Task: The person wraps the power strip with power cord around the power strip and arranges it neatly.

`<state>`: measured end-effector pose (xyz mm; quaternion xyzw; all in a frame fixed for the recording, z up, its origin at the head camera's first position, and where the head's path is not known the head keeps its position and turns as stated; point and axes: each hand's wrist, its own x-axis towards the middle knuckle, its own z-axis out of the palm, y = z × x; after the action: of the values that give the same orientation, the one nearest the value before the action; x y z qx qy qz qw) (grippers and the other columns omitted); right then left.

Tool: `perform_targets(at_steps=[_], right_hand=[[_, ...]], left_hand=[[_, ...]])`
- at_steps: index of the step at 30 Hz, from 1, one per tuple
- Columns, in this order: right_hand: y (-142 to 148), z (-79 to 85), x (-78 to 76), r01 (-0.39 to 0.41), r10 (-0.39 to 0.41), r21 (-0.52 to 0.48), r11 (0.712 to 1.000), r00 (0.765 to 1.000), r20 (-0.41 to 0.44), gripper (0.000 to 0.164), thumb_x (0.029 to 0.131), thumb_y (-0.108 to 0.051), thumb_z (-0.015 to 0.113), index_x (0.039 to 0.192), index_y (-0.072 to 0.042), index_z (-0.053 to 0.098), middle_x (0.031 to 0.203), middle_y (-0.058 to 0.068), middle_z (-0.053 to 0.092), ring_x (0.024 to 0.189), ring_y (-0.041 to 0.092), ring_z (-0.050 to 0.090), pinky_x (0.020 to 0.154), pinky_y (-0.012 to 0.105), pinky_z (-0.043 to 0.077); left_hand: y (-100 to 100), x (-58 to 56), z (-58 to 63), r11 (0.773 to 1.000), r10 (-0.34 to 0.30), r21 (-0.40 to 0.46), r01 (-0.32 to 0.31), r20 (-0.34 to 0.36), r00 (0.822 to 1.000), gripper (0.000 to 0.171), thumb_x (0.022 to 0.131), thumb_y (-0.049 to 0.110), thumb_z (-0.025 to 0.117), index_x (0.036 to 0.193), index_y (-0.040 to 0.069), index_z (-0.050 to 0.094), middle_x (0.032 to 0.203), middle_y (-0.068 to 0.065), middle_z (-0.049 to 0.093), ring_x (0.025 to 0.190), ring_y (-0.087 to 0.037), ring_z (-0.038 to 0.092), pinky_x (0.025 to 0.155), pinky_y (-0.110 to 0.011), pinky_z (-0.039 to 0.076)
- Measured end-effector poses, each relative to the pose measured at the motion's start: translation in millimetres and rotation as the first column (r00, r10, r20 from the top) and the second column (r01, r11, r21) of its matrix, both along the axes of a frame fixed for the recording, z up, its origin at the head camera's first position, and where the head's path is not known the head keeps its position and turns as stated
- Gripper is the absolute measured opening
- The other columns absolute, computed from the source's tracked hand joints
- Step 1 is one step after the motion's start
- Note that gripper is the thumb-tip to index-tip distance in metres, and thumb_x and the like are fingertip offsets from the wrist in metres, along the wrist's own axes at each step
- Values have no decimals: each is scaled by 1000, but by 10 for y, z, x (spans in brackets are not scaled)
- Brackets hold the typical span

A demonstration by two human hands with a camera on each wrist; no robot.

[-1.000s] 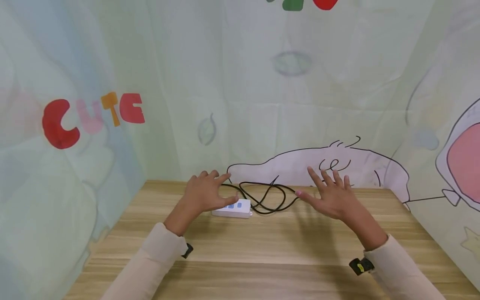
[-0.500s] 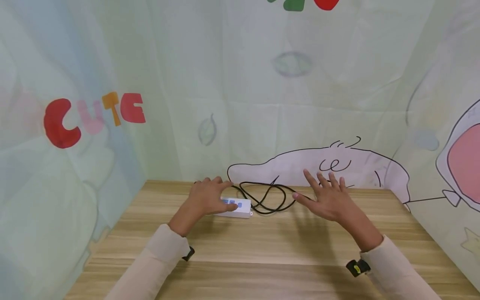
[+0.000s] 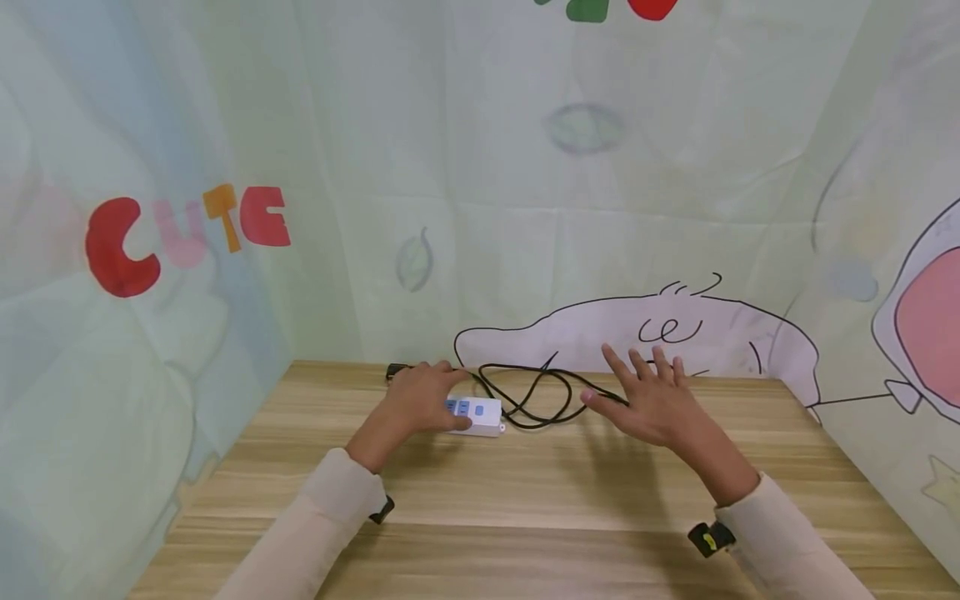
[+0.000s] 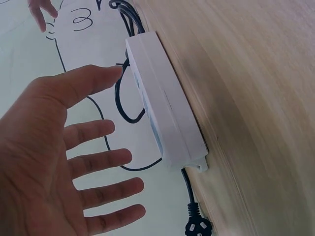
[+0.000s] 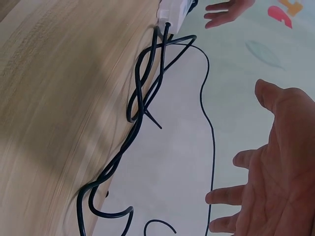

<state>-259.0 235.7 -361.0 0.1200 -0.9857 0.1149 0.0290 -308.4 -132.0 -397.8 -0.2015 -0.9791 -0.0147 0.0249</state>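
A white power strip [image 3: 487, 414] with blue sockets lies on the wooden table. My left hand [image 3: 420, 400] hovers over its left part, thumb and fingers spread apart; the left wrist view shows a gap between the fingers and the strip [image 4: 167, 103]. The hand hides the strip's left end in the head view. A black cable [image 3: 551, 422] lies in loose loops to the right of the strip, and its black plug [image 4: 198, 226] sits beyond the left hand. Over the cable's right side my right hand [image 3: 656, 407] is held with fingers spread, apart from the loops [image 5: 140, 93].
The wooden table [image 3: 525, 533] ends at a printed cloth backdrop [image 3: 510, 250] with cartoon drawings and coloured letters. Cloth also stands along the left and right sides. A dark device [image 3: 710, 539] is strapped at the right wrist.
My left hand has moved slightly right and lower over the power strip, and the plug has come into view behind it. The right hand has drifted a little left.
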Motion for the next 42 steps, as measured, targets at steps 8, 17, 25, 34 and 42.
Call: perform_targets(at_steps=[8, 17, 25, 34, 42], right_hand=[[-20, -43, -8, -4, 4, -9, 1000, 1000, 1, 96, 108, -78, 44, 182, -19, 24, 181, 36, 26, 170, 67, 4, 133, 85, 0], [-56, -78, -7, -15, 15, -22, 1000, 1000, -2, 91, 110, -75, 47, 181, -20, 28, 182, 35, 24, 170, 67, 4, 133, 85, 1], [-94, -119, 0, -16, 16, 9, 1000, 1000, 15, 89, 109, -75, 48, 180, -22, 32, 182, 34, 27, 171, 64, 6, 134, 84, 3], [-143, -136, 22, -22, 21, 41, 999, 999, 27, 87, 109, -77, 46, 178, -25, 38, 182, 32, 30, 171, 64, 9, 134, 84, 6], [-190, -160, 0, -39, 37, 42, 998, 998, 41, 82, 110, -74, 48, 176, -25, 42, 182, 32, 29, 170, 65, 9, 134, 84, 5]], left_hand=[[3, -42, -72, 999, -12, 35, 11, 30, 999, 84, 85, 57, 90, 158, 22, 66, 149, -11, 71, 124, -42, 72, 98, -64, 60], [19, -72, -137, 999, -1, 34, 0, 31, 1000, 85, 85, 56, 92, 158, 21, 65, 152, -12, 70, 130, -42, 70, 101, -66, 60], [51, -90, -199, 1000, 1, 10, -1, 31, 1000, 84, 83, 54, 93, 156, 24, 67, 149, -9, 73, 124, -38, 71, 97, -60, 62], [76, -86, -239, 1000, -10, 17, 9, 30, 1000, 77, 82, 51, 94, 151, 26, 69, 143, -6, 76, 121, -34, 73, 99, -57, 60], [104, -91, -241, 1000, -19, 3, 19, 25, 1000, 73, 83, 47, 93, 149, 27, 70, 142, -3, 76, 125, -36, 73, 100, -59, 58]])
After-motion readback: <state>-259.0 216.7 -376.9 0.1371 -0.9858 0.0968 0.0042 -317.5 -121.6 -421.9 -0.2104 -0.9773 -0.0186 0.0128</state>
